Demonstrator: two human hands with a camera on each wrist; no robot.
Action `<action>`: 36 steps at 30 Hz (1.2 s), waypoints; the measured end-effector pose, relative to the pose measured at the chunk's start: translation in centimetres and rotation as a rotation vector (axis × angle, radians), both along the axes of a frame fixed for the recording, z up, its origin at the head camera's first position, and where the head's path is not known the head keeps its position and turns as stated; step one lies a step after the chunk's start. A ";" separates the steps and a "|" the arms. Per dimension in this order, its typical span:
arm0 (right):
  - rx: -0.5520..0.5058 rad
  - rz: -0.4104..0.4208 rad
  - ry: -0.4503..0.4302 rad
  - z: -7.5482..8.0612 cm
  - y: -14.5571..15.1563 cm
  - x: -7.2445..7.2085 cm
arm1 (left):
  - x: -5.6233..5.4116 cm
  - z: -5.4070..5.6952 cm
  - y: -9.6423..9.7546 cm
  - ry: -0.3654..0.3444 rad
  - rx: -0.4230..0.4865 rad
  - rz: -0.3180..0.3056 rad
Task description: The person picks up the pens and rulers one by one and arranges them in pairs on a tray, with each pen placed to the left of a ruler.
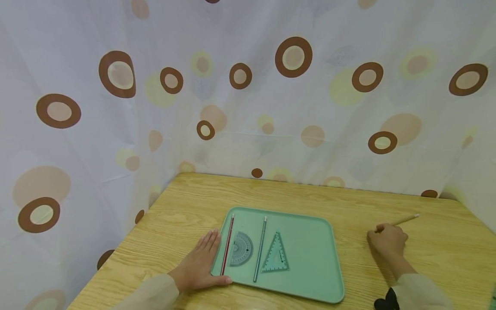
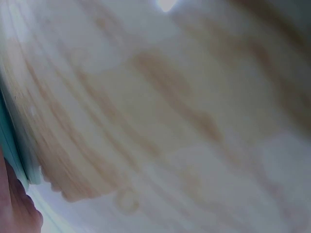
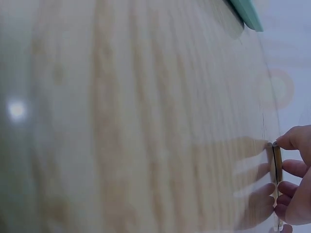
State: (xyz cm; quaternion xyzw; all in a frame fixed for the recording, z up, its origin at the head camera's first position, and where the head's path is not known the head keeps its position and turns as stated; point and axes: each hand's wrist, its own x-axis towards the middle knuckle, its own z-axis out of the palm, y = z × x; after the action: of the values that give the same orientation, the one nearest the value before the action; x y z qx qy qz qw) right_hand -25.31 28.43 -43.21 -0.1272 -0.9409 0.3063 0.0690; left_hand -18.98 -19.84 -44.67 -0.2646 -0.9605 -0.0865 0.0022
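My left hand (image 1: 199,265) rests against the left edge of a pale green tray (image 1: 310,254), fingers straight and thumb at its front left corner. On the tray lie a red pencil (image 1: 227,245), a clear protractor (image 1: 243,249), a blue-green pencil (image 1: 260,249) and a clear triangular set square (image 1: 276,246). To the tray's right, my right hand (image 1: 389,241) grips a plain wood-coloured pencil (image 1: 405,219) low over the table. In the right wrist view, thumb and fingers pinch this pencil (image 3: 278,162). The left wrist view catches only part of the left hand (image 2: 22,208).
The wood-grain table (image 1: 186,206) runs back to a curtain (image 1: 240,107) printed with brown rings, which also hangs along both sides. A black bow-like object (image 1: 387,300) shows by the right sleeve. A sliver of something green (image 1: 493,297) appears at the far right edge.
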 end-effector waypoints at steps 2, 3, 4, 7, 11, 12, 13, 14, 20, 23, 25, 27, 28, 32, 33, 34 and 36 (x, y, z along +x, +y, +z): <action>0.010 0.028 0.001 0.0 0.2 0.1 | 0.0 0.0 0.0 -0.002 0.004 -0.003; 0.016 0.039 0.008 0.0 0.3 0.2 | 0.0 0.0 0.0 -0.003 0.006 -0.004; 0.025 0.054 0.017 -0.1 0.3 0.3 | 0.0 0.0 0.0 -0.002 0.007 -0.005; 0.060 0.103 0.051 -0.2 0.6 0.5 | 0.0 0.0 0.0 0.001 0.007 -0.003; 0.073 0.150 0.086 -0.3 0.8 0.8 | 0.0 0.0 0.0 0.004 0.016 -0.002; 0.067 0.153 0.087 -0.3 0.9 0.9 | -0.1 -0.1 0.0 0.003 0.018 -0.003; 0.066 0.159 0.092 -0.4 0.9 0.9 | -0.1 -0.1 0.0 0.003 0.021 -0.003; 0.057 0.162 0.092 -0.4 1.0 1.0 | 0.0 0.0 0.0 0.003 0.023 -0.002; 0.058 0.178 0.094 -0.6 1.2 1.4 | 0.0 0.0 0.0 -0.006 0.011 0.006; 0.066 0.193 0.093 -0.6 1.3 1.5 | 0.0 0.0 0.1 -0.009 0.008 0.007; 0.072 0.201 0.089 -0.6 1.4 1.6 | 0.0 0.1 0.1 -0.011 0.005 0.009; 0.084 0.214 0.085 -0.7 1.5 1.7 | 0.0 0.1 0.2 -0.014 0.005 0.010; 0.091 0.220 0.085 -0.7 1.5 1.8 | 0.0 0.1 0.2 -0.015 0.005 0.011; 0.121 0.251 0.106 -0.6 1.6 2.0 | 0.0 0.0 0.1 -0.011 0.011 0.008; 0.127 0.258 0.114 -0.6 1.6 2.1 | 0.0 0.0 0.1 -0.009 0.012 0.006; 0.131 0.263 0.120 -0.6 1.5 2.2 | 0.0 0.0 0.1 -0.008 0.013 0.005; 0.142 0.273 0.131 -0.5 1.4 2.4 | 0.1 0.1 0.1 -0.003 0.016 0.000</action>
State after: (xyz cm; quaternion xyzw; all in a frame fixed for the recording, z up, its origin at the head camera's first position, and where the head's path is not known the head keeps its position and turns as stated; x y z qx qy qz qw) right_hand -22.94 29.87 -43.69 0.0275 -0.9622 0.2532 0.0968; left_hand -18.93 -19.77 -44.59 -0.2642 -0.9598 -0.0947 0.0028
